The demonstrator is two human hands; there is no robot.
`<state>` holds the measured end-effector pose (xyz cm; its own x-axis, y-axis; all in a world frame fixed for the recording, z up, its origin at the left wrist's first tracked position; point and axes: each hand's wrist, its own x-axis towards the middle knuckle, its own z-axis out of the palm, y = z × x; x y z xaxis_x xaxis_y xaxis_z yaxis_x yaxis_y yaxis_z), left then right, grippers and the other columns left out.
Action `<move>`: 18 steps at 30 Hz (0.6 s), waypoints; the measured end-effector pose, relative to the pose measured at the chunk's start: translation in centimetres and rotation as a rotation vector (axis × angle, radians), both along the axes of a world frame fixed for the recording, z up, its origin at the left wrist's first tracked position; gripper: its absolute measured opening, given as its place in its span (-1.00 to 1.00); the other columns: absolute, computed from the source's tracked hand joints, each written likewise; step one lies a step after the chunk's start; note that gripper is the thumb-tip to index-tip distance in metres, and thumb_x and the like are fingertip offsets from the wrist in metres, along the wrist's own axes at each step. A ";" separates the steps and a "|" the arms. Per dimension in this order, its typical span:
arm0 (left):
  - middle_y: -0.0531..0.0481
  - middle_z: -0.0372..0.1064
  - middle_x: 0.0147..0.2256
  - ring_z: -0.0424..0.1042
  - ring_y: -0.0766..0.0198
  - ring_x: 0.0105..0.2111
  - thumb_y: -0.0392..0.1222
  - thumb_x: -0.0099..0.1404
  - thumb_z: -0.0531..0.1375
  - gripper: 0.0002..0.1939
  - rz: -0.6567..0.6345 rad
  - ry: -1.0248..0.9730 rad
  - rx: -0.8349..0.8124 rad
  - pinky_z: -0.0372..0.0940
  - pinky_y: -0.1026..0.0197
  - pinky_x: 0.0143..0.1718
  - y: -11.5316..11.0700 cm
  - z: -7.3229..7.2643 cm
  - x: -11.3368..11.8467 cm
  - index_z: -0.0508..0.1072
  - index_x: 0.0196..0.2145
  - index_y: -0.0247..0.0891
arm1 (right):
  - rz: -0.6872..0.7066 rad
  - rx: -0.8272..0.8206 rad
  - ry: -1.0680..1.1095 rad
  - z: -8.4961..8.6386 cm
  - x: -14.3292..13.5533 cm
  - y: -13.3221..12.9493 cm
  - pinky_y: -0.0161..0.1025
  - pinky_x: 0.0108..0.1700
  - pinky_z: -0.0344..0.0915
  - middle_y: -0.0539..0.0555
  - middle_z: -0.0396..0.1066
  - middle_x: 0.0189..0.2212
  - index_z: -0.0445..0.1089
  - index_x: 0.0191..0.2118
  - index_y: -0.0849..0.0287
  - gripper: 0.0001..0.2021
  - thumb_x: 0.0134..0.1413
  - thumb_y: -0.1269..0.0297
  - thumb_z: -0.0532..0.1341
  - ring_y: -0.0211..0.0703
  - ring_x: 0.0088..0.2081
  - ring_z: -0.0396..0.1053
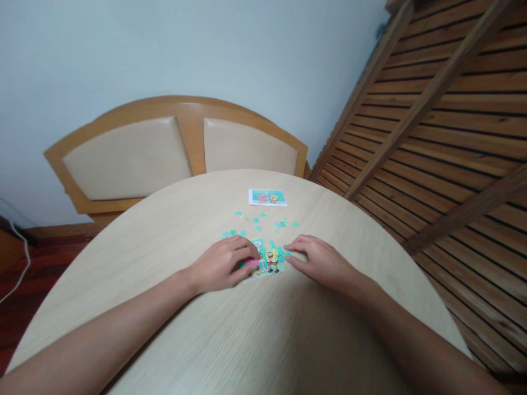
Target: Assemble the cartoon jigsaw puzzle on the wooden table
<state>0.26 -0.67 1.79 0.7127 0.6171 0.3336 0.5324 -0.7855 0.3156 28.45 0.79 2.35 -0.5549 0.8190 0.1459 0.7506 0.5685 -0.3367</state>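
Observation:
A partly joined jigsaw puzzle (272, 262) with cartoon figures on a teal ground lies flat on the table. My left hand (224, 262) rests over its left part, fingers loosely bent and spread, covering some of the picture. At the puzzle's right edge, the thumb and forefinger of my right hand (317, 259) are on either side of a small teal puzzle piece (287, 253). Loose teal puzzle pieces (281, 224) are scattered just beyond both hands. Farther back lies a reference picture card (267, 197) showing similar figures.
The round pale wooden table (185, 340) fills the lower view. Behind it stands a padded wooden headboard (191, 137) against a light wall. Leaning on the right is a large slatted wooden frame (444, 126). A white cable (25, 258) hangs at the far left.

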 end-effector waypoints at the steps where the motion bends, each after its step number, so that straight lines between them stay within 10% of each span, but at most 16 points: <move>1: -0.09 0.48 -0.14 0.44 0.13 -0.10 -0.10 0.48 0.06 -0.77 0.065 -0.024 0.002 0.35 0.05 -0.02 0.4 0.1 -0.4 0.48 -0.10 -0.20 | -0.003 0.013 0.020 -0.1 0.0 0.0 -0.07 0.03 0.35 0.16 0.53 -0.13 0.55 -0.01 0.16 -0.73 0.24 0.24 0.22 0.03 -0.05 0.46; 6: -0.11 0.49 -0.13 0.44 0.06 -0.10 -0.13 0.40 0.12 -0.80 0.459 -0.094 -0.005 0.34 -0.03 -0.03 3.0 -0.8 -3.3 0.49 -0.13 -0.22 | 0.018 0.055 0.091 -0.6 -0.1 0.1 -0.06 0.04 0.37 0.15 0.52 -0.11 0.52 -0.01 0.15 -0.74 0.24 0.26 0.21 0.00 -0.05 0.46; 18: -0.13 0.48 -0.11 0.41 0.07 -0.08 -0.15 0.40 0.15 -0.82 0.365 -0.059 -0.023 0.32 -0.06 0.03 4.7 -2.6 -4.1 0.51 -0.14 -0.24 | 0.218 0.048 0.108 -0.4 -1.5 -1.1 0.04 0.19 0.24 0.19 0.42 0.09 0.48 0.08 0.08 -0.69 0.25 0.20 0.25 0.04 0.13 0.32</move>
